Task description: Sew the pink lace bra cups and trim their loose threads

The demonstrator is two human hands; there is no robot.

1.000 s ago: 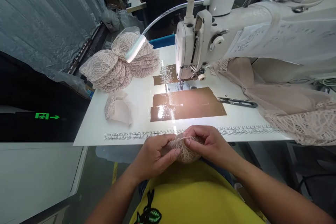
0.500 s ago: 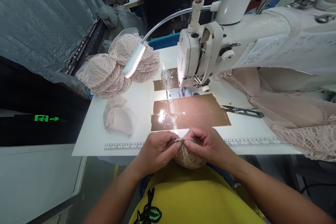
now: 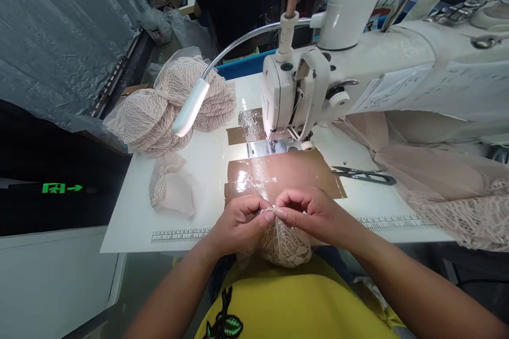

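Note:
Both hands meet at the front edge of the sewing table, pinching the upper edge of a beige lace cup piece [image 3: 287,243] that hangs down before the yellow shirt. My left hand [image 3: 240,225] grips that edge between thumb and forefinger. Close beside it, my right hand [image 3: 308,214] pinches the same edge, its fingertips almost touching the left ones. Just beyond the hands lies brown tape [image 3: 286,172] on the table, below the needle area of a white sewing machine [image 3: 294,98]. Part of the lace edge is hidden by the fingers.
Stacked lace cups [image 3: 170,100] lie at the back left, with a single cup piece [image 3: 173,188] nearer. Black thread snips [image 3: 363,175] rest right of the tape. Beige mesh and lace fabric [image 3: 445,169] covers the right side. A lamp [image 3: 191,107] overhangs the table; a person [image 3: 233,2] sits beyond.
The view has shifted slightly, so the table and machine appear a little lower and further left. My right hand's fingertips have moved closer to the left ones along the lace edge.

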